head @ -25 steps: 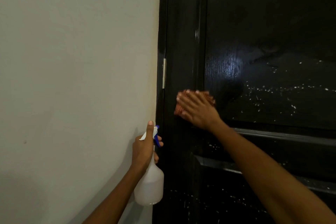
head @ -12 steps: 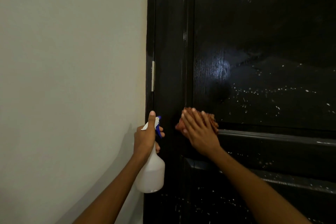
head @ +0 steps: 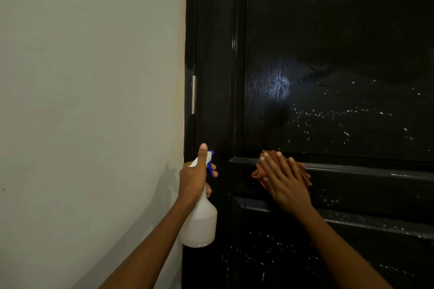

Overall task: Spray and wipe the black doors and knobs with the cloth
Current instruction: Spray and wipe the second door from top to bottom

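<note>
A glossy black panelled door [head: 328,54] fills the right half of the view, speckled with white spray droplets. My right hand [head: 285,182] presses a reddish-orange cloth [head: 257,171] flat against the door's horizontal rail, fingers straight. My left hand [head: 193,177] grips the neck of a white spray bottle [head: 199,225] with a blue trigger, held upright beside the door's left edge, thumb pointing up. No knob is in view.
A plain pale wall [head: 89,101] takes up the left half. A metal hinge [head: 193,94] sits on the door's left edge, next to the black frame [head: 189,30].
My right hand has slid the cloth down from the upper panel onto the horizontal rail and a little to the right. The left hand keeps the bottle in about the same place.
</note>
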